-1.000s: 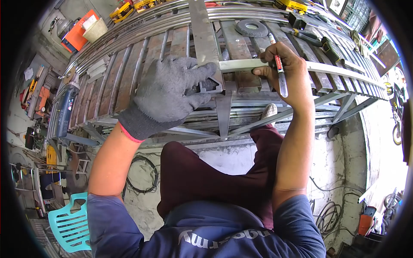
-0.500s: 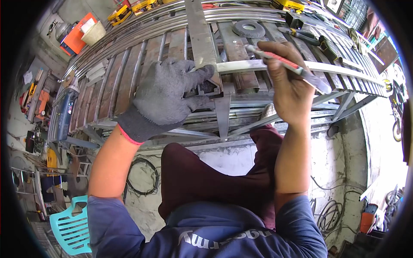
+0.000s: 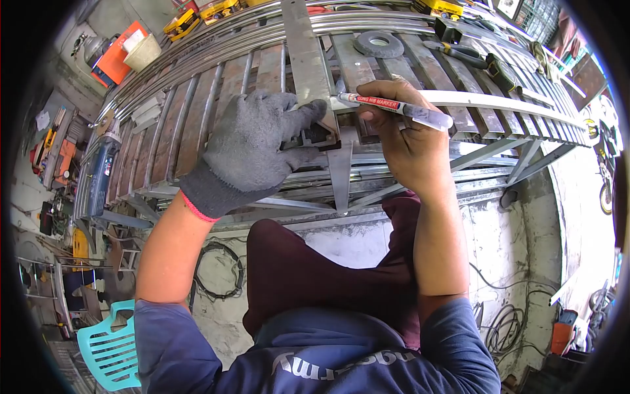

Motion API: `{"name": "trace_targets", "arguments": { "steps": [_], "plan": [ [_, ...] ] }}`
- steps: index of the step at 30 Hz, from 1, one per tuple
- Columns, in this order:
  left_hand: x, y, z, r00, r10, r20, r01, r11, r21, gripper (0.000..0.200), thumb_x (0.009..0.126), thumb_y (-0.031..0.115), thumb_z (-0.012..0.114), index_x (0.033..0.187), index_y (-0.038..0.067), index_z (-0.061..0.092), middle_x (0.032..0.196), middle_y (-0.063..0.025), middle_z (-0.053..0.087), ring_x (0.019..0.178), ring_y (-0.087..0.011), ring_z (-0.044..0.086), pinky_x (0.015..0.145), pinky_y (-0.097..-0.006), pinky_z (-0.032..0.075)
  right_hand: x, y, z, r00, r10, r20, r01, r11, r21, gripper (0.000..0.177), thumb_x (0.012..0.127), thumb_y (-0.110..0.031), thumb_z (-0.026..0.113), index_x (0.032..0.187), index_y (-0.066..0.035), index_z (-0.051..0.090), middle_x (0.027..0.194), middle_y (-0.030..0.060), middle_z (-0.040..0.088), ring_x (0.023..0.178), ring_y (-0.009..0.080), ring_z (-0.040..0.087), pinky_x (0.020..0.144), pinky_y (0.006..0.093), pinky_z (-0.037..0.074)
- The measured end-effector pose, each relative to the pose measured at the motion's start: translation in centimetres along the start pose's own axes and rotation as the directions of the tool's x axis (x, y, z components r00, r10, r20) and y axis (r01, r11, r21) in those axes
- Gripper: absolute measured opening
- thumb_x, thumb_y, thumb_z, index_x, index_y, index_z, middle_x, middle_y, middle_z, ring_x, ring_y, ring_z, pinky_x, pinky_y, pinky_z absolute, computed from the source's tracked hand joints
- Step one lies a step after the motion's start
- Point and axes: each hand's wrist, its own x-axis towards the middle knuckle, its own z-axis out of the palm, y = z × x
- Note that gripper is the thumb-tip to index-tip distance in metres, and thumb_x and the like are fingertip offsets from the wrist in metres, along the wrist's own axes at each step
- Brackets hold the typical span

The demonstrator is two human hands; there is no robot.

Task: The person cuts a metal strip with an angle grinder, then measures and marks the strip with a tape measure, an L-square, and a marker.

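My left hand [image 3: 246, 138], in a grey work glove, lies across the near end of a wide flat metal bar [image 3: 307, 62] that runs away from me over the slatted metal bench [image 3: 226, 98]. A gloved digit presses on top of the bar and another curls below, around a dark hollow metal end [image 3: 317, 136]. Bare, my right hand [image 3: 410, 141] pinches a red-and-white long nib marker [image 3: 380, 102]. Its tip points left, right at the bar's edge, over the end of a long pale metal strip [image 3: 492, 100].
A grinding disc [image 3: 378, 44], pliers [image 3: 459, 54] and a tape measure [image 3: 501, 72] lie on the bench. Long shiny tubes [image 3: 374, 23] stretch along its back. An angle grinder [image 3: 102, 164] is at the left end. A turquoise chair [image 3: 110, 348] and coiled cable [image 3: 218, 269] sit below.
My right hand has moved left and turned the marker flatter, bringing its tip down to the flat bar's edge. My left hand stays in place.
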Motion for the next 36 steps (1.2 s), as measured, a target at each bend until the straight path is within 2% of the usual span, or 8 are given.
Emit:
{"name": "trace_targets", "arguments": {
  "steps": [14, 18, 21, 24, 27, 29, 31, 36],
  "plan": [
    [0.2, 0.1, -0.6, 0.998, -0.015, 0.059, 0.014, 1.000, 0.008, 0.066, 0.091, 0.026, 0.090, 0.152, 0.006, 0.074, 0.127, -0.0150, 0.072, 0.116, -0.0387, 0.063, 0.107, -0.0508, 0.047, 0.0, -1.3, -1.4, 0.994, -0.041, 0.098, 0.049, 0.995, -0.084, 0.021, 0.096, -0.014, 0.094, 0.109, -0.007, 0.079, 0.099, 0.0065, 0.082, 0.090, 0.0297, 0.075, 0.082, 0.0412, 0.059],
    [-0.1, -0.1, -0.2, 0.999, 0.030, -0.015, -0.029, 0.999, 0.014, 0.065, 0.091, 0.027, 0.090, 0.151, 0.007, 0.075, 0.126, -0.0151, 0.072, 0.113, -0.0394, 0.064, 0.105, -0.0512, 0.048, -0.2, -2.1, -1.6, 0.999, 0.014, -0.031, -0.013, 1.000, 0.014, 0.019, 0.102, -0.013, 0.091, 0.116, -0.003, 0.081, 0.097, 0.0074, 0.082, 0.084, 0.0183, 0.076, 0.077, 0.0322, 0.059],
    [0.2, -0.3, -0.4, 0.997, -0.013, 0.071, 0.014, 1.000, -0.018, 0.064, 0.091, 0.029, 0.090, 0.150, 0.008, 0.075, 0.127, -0.0161, 0.072, 0.109, -0.0401, 0.065, 0.103, -0.0507, 0.050, -0.4, -1.3, -1.6, 0.987, 0.094, -0.129, -0.061, 0.969, 0.240, 0.018, 0.106, -0.013, 0.087, 0.118, -0.001, 0.080, 0.095, 0.0043, 0.081, 0.083, 0.0143, 0.075, 0.076, 0.0308, 0.060],
    [0.2, -0.4, -0.7, 0.999, 0.028, 0.040, -0.029, 0.999, 0.029, 0.068, 0.094, 0.036, 0.089, 0.154, 0.008, 0.072, 0.130, -0.0182, 0.073, 0.110, -0.0423, 0.067, 0.104, -0.0521, 0.053, 0.0, 1.4, -1.7, 0.965, 0.130, -0.229, -0.081, 0.974, 0.212, 0.021, 0.112, -0.017, 0.081, 0.124, 0.000, 0.079, 0.104, 0.0060, 0.080, 0.095, 0.0135, 0.074, 0.087, 0.0306, 0.059],
    [-0.1, -0.3, -0.1, 0.999, -0.037, 0.012, 0.036, 0.996, 0.081, 0.073, 0.098, 0.045, 0.085, 0.160, 0.009, 0.068, 0.134, -0.0202, 0.074, 0.115, -0.0443, 0.069, 0.106, -0.0542, 0.054, 0.5, 4.0, -1.9, 0.942, 0.197, -0.272, -0.167, 0.978, 0.127, 0.020, 0.118, -0.016, 0.073, 0.128, 0.000, 0.076, 0.106, 0.0056, 0.078, 0.092, 0.0120, 0.069, 0.086, 0.0290, 0.056],
    [-0.6, 0.3, -0.7, 0.992, -0.112, -0.059, 0.120, 0.978, 0.168, 0.079, 0.101, 0.053, 0.081, 0.165, 0.010, 0.063, 0.136, -0.0216, 0.074, 0.117, -0.0463, 0.070, 0.106, -0.0564, 0.055, 0.8, 3.8, -2.3, 0.922, 0.304, -0.241, -0.200, 0.904, 0.377, 0.020, 0.120, -0.015, 0.068, 0.132, -0.001, 0.075, 0.104, 0.0038, 0.077, 0.088, 0.0093, 0.067, 0.082, 0.0264, 0.054],
    [-2.3, 0.1, -0.9, 0.978, -0.185, -0.099, 0.206, 0.937, 0.283, 0.081, 0.101, 0.054, 0.081, 0.166, 0.009, 0.062, 0.134, -0.0222, 0.074, 0.115, -0.0466, 0.070, 0.104, -0.0564, 0.055, 1.0, 4.5, -2.6, 0.926, 0.281, -0.253, -0.171, 0.907, 0.384, 0.021, 0.122, -0.015, 0.065, 0.134, 0.000, 0.073, 0.105, 0.0042, 0.077, 0.089, 0.0084, 0.068, 0.083, 0.0251, 0.055],
    [-5.4, -1.5, -1.4, 0.953, -0.304, 0.002, 0.302, 0.949, 0.093, 0.071, 0.104, 0.051, 0.078, 0.161, 0.010, 0.068, 0.124, -0.0199, 0.075, 0.113, -0.0459, 0.066, 0.101, -0.0574, 0.050, 0.9, 4.9, -3.1, 0.914, 0.300, -0.275, -0.138, 0.864, 0.484, 0.025, 0.122, -0.017, 0.066, 0.138, 0.002, 0.071, 0.109, 0.0070, 0.079, 0.092, 0.0097, 0.071, 0.084, 0.0273, 0.058]
  ]
}}
